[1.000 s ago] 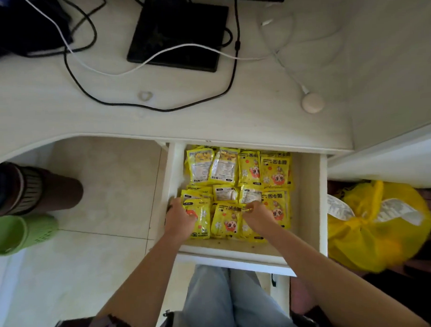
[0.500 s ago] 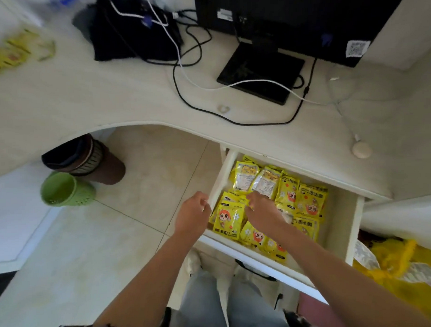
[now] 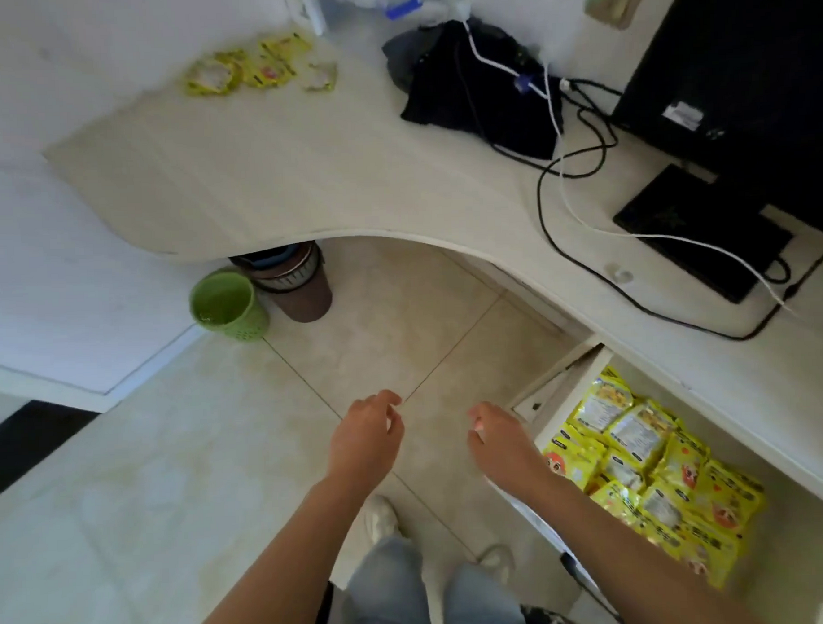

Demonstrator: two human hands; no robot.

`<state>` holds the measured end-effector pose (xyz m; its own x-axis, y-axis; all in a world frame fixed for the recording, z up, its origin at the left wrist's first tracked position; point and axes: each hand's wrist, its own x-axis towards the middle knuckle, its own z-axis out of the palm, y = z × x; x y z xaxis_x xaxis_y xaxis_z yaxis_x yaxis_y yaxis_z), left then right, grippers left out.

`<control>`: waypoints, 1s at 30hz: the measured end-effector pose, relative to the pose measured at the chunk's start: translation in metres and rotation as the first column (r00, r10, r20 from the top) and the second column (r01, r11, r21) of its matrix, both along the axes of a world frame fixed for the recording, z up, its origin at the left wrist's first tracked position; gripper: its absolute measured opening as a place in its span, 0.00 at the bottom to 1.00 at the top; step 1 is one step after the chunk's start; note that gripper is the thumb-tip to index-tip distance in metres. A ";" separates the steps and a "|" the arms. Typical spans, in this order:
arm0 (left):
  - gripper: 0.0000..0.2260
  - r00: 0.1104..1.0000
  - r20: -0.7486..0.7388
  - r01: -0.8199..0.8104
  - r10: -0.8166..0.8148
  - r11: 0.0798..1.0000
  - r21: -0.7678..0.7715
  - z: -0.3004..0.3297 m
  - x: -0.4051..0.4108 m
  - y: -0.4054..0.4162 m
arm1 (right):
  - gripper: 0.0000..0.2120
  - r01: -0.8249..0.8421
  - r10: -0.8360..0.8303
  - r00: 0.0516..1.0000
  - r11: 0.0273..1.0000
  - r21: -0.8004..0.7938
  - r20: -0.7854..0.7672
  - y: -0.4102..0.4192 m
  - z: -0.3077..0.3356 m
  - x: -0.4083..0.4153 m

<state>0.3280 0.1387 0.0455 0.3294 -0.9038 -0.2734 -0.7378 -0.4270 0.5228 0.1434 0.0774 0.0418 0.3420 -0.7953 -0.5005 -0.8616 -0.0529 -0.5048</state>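
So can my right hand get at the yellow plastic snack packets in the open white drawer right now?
Probably yes. The right hand hovers empty just beside the white drawer, which stands pulled open, and the yellow snack packets lie uncovered in it, with no lid or other thing across the way.

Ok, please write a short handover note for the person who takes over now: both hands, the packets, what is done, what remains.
Left hand: open, nothing in its grip, above the floor tiles.
Right hand: open, empty, just beside the drawer.
Drawer: pulled out, with yellow snack packets packed closely inside.
A few more loose yellow packets lie on the far part of the desk.
Done: the drawer is mostly filled.
Left: probably fetch the loose yellow packets, add them, then close the drawer.
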 end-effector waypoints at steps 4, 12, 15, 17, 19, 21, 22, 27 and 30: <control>0.11 0.998 0.031 -0.053 0.053 0.999 -0.004 0.001 0.057 0.004 | 0.14 -0.087 0.087 0.996 0.996 0.000 -0.016 -0.009 0.000 0.059; 0.12 0.990 0.084 -0.108 0.109 0.994 -0.010 0.011 0.141 -0.015 | 0.16 -0.193 0.192 0.981 0.975 -0.108 -0.017 -0.050 0.017 0.154; 0.12 0.985 0.110 -0.128 0.131 0.991 -0.031 0.011 0.168 -0.036 | 0.16 -0.234 0.236 0.972 0.961 -0.148 -0.004 -0.077 0.024 0.187; 0.12 0.982 0.117 -0.144 0.148 0.989 -0.037 0.011 0.186 -0.055 | 0.16 -0.256 0.260 0.966 0.951 -0.170 0.001 -0.098 0.026 0.206; 0.12 0.977 0.128 -0.166 0.170 0.985 -0.039 0.011 0.204 -0.076 | 0.16 -0.273 0.280 0.960 0.944 -0.184 0.011 -0.123 0.028 0.226; 0.11 0.971 0.142 -0.191 0.195 0.981 -0.041 0.011 0.222 -0.100 | 0.16 -0.293 0.300 0.954 0.936 -0.195 0.007 -0.151 0.030 0.246; 0.11 0.967 0.147 -0.204 0.208 0.978 -0.044 0.013 0.230 -0.111 | 0.16 -0.303 0.310 0.951 0.933 -0.197 0.005 -0.166 0.030 0.255; 0.11 0.951 0.149 -0.268 0.271 0.963 -0.041 0.020 0.272 -0.169 | 0.14 -0.376 0.382 0.924 0.900 -0.219 -0.016 -0.241 0.038 0.301; 0.11 0.949 0.132 -0.285 0.287 0.958 -0.029 0.022 0.293 -0.203 | 0.16 -0.412 0.420 0.907 0.880 -0.236 -0.018 -0.282 0.045 0.325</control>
<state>0.6208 -0.0648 0.0678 0.6071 -0.7687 -0.2012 -0.6486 -0.6257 0.4333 0.4682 -0.2050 0.0868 0.6793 -0.6674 -0.3051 -0.7184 -0.5199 -0.4622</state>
